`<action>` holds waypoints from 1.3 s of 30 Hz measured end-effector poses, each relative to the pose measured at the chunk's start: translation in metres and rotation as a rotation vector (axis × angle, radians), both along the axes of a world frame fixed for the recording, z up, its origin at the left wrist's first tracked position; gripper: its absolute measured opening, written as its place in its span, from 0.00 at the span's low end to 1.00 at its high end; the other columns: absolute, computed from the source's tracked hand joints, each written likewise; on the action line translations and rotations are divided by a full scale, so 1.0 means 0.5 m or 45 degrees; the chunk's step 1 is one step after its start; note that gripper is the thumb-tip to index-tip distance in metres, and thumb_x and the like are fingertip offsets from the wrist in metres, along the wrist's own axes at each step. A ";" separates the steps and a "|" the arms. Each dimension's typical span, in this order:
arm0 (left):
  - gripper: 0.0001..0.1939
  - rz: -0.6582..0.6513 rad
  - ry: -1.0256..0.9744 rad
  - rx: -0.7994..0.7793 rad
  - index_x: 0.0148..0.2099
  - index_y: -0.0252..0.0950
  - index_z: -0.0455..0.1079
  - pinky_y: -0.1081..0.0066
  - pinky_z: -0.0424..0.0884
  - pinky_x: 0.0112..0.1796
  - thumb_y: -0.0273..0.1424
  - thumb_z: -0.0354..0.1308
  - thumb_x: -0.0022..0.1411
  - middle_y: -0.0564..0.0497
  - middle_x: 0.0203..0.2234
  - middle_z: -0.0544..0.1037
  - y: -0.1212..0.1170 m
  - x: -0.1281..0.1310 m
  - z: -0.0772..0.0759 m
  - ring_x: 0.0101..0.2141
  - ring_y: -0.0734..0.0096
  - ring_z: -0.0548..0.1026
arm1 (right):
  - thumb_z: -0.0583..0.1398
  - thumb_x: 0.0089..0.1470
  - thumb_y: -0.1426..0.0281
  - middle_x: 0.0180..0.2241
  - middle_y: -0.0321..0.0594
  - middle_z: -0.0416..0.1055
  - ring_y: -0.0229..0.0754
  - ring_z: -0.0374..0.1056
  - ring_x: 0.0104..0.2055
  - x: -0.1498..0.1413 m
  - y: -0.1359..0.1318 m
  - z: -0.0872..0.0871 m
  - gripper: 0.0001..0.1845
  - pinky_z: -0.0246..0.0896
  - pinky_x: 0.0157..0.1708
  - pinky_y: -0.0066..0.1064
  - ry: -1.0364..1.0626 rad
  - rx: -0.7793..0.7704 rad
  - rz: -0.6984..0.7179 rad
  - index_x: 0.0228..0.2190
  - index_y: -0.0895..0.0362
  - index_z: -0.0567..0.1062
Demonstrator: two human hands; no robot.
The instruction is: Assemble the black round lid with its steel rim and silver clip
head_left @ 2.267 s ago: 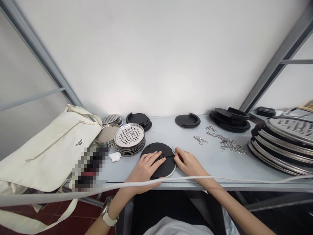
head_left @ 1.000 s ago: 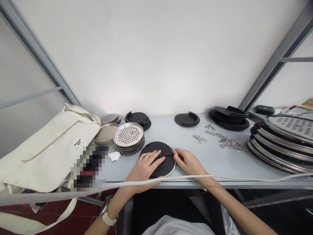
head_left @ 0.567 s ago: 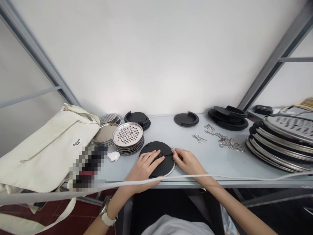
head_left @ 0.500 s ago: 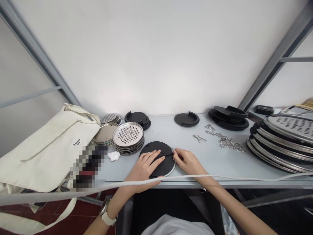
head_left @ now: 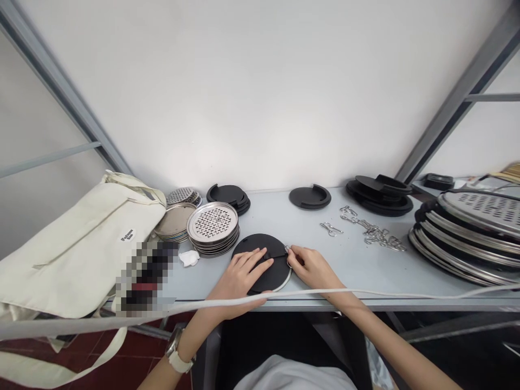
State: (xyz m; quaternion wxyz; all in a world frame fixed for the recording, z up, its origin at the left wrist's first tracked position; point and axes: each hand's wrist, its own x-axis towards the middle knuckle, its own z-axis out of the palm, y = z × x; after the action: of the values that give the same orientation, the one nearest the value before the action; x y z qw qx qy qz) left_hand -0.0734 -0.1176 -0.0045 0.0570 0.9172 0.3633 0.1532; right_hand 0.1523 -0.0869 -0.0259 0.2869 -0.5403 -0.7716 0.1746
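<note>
A round black disc (head_left: 258,244) with a pale rim at its lower right lies flat near the table's front edge. Across its top, my left hand (head_left: 246,270) rests with fingers spread and outstretched, pressing on the surface. At the disc's right edge, my right hand (head_left: 311,265) pinches a small metal wire clip (head_left: 287,249) between thumb and fingers; most of the clip is hidden. Loose wire clips (head_left: 331,229) of bent metal lie farther right, with several more in a pile (head_left: 379,235).
A stack of perforated metal discs (head_left: 213,225) stands left, beside plain metal discs (head_left: 175,221) and crumpled white paper (head_left: 189,258). Black holders (head_left: 310,198) line the wall. Large grater plates (head_left: 467,244) stack at right. A cream bag (head_left: 81,244) sits left; a white cable (head_left: 365,293) crosses in front.
</note>
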 end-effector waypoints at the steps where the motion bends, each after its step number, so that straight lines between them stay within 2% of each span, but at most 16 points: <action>1: 0.31 0.000 0.001 -0.001 0.65 0.42 0.52 0.54 0.55 0.57 0.37 0.54 0.61 0.46 0.64 0.53 0.000 0.000 0.000 0.61 0.55 0.54 | 0.47 0.59 0.66 0.17 0.33 0.61 0.34 0.53 0.20 0.000 0.000 -0.001 0.18 0.45 0.23 0.27 0.000 0.000 -0.004 0.20 0.55 0.62; 39: 0.31 -0.028 0.027 -0.007 0.65 0.40 0.52 0.54 0.54 0.57 0.38 0.53 0.63 0.45 0.64 0.53 0.002 -0.002 0.002 0.62 0.56 0.53 | 0.49 0.56 0.66 0.16 0.29 0.54 0.32 0.48 0.19 -0.001 -0.001 -0.003 0.16 0.41 0.23 0.26 0.005 -0.054 -0.047 0.18 0.55 0.54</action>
State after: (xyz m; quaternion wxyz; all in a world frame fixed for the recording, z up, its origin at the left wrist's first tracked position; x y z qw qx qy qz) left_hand -0.0742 -0.1166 -0.0036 0.0573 0.9225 0.3543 0.1420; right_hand 0.1519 -0.0876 -0.0273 0.2801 -0.5601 -0.7570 0.1865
